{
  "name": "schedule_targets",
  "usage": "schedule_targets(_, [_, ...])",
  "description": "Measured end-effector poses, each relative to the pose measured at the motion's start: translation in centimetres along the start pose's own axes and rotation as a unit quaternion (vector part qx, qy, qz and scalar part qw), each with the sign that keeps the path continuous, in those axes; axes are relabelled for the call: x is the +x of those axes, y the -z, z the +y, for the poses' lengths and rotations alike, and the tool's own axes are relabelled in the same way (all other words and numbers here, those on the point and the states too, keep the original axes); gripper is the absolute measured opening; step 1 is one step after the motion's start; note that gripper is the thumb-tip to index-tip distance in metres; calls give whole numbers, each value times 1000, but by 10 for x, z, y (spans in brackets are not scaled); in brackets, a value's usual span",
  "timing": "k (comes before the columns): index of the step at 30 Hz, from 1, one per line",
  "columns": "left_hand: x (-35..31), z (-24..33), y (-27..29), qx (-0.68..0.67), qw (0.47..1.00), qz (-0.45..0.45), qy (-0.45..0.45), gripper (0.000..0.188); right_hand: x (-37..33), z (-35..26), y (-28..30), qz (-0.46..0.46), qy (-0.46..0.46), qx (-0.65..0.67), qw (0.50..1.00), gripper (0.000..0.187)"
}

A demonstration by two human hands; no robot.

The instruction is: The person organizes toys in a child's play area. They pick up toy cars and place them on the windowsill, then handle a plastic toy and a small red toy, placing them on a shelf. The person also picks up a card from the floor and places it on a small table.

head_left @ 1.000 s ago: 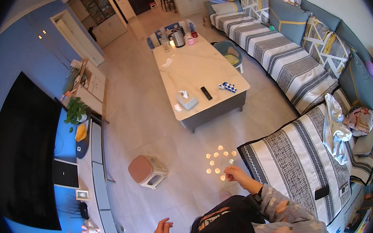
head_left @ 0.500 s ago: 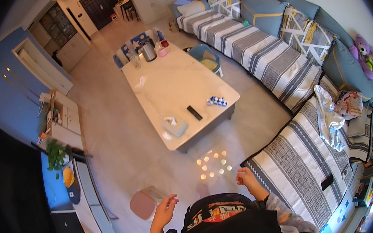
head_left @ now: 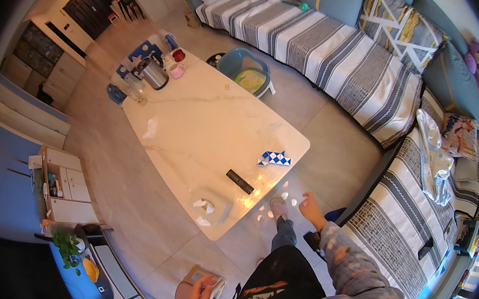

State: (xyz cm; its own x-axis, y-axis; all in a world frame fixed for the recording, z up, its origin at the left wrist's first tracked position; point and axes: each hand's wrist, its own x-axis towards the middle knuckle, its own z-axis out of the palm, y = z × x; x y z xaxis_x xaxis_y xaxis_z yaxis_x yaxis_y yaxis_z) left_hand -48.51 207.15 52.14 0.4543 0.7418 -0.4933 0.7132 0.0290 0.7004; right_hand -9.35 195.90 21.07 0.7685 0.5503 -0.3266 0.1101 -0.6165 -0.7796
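My left hand (head_left: 200,297) hangs low beside a small stool (head_left: 184,293); its fingers are stretched and it holds nothing. Over the floor off the table's near right corner, my right hand (head_left: 311,209) is held out with loosely bent fingers and nothing visible in it. Closest to it on the pale marble-look table (head_left: 196,122) are a blue-and-white snake puzzle (head_left: 274,158) and a black remote control (head_left: 240,182). A tissue box (head_left: 210,205) with tissue sticking out sits at the near left corner. One of my feet (head_left: 279,207) shows in a slipper beside the table.
At the table's far end stand a metal kettle (head_left: 154,75), glasses and a pink cup (head_left: 176,71). A blue tub-like seat (head_left: 251,70) is beside it. Right, a sofa (head_left: 317,56) has striped covers and cushions. Left, a low cabinet (head_left: 123,279) bears a potted plant (head_left: 67,251).
I have moved forward, so the table and snake puzzle appear nearer and larger. My right arm reaches further out, and my left hand is lower in the view. A foot has come into sight.
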Motion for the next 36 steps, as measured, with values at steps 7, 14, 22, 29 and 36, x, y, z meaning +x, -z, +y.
schedule_targets(7, [65,53,-3,6,991,-9,135,30,170,-61,-54,27,67,-153,986,80])
schedule_targets(14, [104,79,-21,-21,990,-44,134,30,217,-95,-71,-114,112,-333,929,68])
schedule_targets(22, [204,112,-19,-60,996,-65,-26,58,140,-207,14,-36,198,74,977,58])
schedule_targets(29, [215,191,-34,-381,890,-216,-127,67,-2,-322,94,15,264,139,954,64])
schedule_targets(36, [170,186,-4,-321,899,-282,-101,48,-128,-360,107,-36,284,144,947,54])
